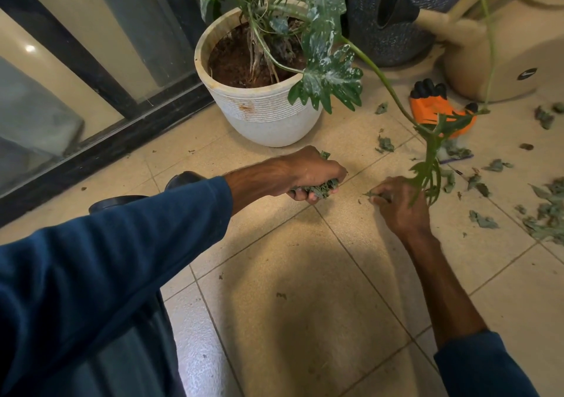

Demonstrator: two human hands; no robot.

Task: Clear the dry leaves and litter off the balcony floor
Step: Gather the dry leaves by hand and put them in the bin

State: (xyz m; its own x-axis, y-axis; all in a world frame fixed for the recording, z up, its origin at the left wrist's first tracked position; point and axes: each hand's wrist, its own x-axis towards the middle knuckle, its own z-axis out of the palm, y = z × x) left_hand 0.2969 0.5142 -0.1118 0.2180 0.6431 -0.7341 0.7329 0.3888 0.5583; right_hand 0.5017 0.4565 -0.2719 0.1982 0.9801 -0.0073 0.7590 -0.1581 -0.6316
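Left hand (308, 174) is closed around a bunch of dry leaves (320, 189) in front of the white pot (265, 116), while right hand (396, 204) pinches a leaf (370, 194) on the floor (305, 290) nearby

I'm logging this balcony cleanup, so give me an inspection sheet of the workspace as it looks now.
Surface: beige tiled floor, small crumbs in front.
Job's things: dry leaves scattered at right, thickest by the right edge.
Clutter: orange glove, beige watering can on the floor.
Grippers: left hand fisted on a leaf bunch; right hand pinching a leaf on the tile.
Cables: nothing seen.
Surroundings: white plant pot, dark pot, glass door at left.
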